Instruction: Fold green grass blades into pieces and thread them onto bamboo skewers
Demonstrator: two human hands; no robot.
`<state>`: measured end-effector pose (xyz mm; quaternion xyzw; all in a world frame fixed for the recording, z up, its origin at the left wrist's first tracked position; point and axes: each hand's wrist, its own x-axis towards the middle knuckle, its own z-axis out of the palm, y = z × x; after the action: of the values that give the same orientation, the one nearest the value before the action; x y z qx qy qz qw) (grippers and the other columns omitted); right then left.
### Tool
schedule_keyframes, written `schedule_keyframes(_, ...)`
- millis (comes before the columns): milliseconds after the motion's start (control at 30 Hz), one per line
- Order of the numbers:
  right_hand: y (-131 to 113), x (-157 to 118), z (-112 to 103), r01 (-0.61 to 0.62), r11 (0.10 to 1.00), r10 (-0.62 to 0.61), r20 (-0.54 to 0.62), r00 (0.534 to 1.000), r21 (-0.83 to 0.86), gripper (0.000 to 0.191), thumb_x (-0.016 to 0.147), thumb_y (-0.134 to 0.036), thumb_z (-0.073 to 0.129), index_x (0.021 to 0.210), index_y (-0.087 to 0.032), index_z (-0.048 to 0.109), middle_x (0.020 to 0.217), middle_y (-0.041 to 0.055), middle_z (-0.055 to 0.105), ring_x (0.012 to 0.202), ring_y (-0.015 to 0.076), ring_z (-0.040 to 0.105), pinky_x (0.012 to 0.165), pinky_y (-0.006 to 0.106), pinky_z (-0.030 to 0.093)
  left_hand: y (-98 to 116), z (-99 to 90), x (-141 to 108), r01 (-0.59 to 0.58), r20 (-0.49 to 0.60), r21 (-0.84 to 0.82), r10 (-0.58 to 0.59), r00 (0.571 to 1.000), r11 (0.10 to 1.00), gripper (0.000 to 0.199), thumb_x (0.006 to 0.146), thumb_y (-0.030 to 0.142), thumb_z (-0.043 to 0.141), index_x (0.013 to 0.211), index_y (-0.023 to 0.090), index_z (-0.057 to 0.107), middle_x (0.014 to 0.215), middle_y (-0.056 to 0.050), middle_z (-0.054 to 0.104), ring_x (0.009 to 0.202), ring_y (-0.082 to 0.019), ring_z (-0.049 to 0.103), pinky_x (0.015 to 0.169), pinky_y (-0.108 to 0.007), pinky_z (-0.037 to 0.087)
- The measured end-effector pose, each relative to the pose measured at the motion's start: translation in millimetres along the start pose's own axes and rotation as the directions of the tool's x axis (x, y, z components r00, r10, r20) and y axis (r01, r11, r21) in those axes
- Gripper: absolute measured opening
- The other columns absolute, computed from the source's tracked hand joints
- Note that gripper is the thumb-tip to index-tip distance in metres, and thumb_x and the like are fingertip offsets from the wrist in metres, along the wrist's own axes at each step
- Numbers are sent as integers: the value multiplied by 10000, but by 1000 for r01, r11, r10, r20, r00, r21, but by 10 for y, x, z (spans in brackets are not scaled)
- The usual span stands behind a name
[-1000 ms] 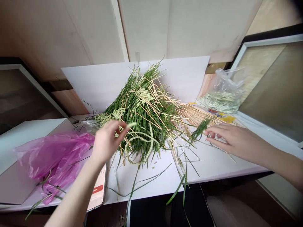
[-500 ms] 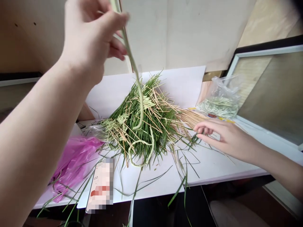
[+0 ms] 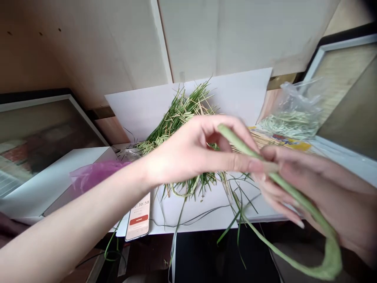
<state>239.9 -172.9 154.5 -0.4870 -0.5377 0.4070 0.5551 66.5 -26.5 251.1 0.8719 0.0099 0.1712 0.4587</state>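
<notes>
Pink bag [image 3: 97, 171], phone [image 3: 138, 216], grass pile [image 3: 179, 114] with wooden sticks. Left hand [image 3: 200, 153] pinches green strip [image 3: 332, 255] between thumb and fingers, strip held clear above table, right of pile; right hand [image 3: 321, 188] curls closed around it. Clear bag [image 3: 297, 110] of pale strips sits far right.

Head-worn view, looking forward, down.

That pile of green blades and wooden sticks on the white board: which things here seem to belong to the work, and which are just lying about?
Seemingly part of the work:
the left hand
the right hand
the pale green strip between them
the pile of green blades
the wooden sticks
the clear bag of pale strips

Just lying about:
the pink plastic bag
the phone
</notes>
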Motion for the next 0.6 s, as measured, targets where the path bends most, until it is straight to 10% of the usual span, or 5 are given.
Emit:
schedule_keyframes(133,197,-61,84,-194,976,175,175,969,100,328,1049,-561,536,996,-259,653,758,-15,532,495,97,425,454,249,332,-208,79,-312,23,-18,-21,-23,1000,1000,96,852,97,759,890,166,704,921,-2,756,811,-132,731,687,-256,596)
schedule_keyframes(333,379,210,177,-316,946,284,287,915,69,455,1027,-555,585,761,-187,552,736,-34,485,548,81,416,542,227,367,-553,51,-527,-81,-36,409,105,994,909,204,914,277,733,1079,162,699,979,-51,728,876,-155,701,703,-252,570)
schedule_keyframes(533,895,135,365,-484,819,362,375,853,308,530,951,-640,647,727,-190,479,615,-91,350,453,46,231,407,164,217,-947,388,-754,-336,260,883,253,932,329,212,1036,248,513,904,138,637,715,-16,627,643,-176,611,586,-315,477)
schedule_keyframes(600,1059,-1,422,-551,780,418,407,812,296,578,917,-718,631,742,-192,465,620,-91,379,423,29,242,392,164,176,-1034,593,-888,-332,257,902,275,926,274,181,1002,180,543,830,153,590,658,5,561,589,-171,553,538,-314,407)
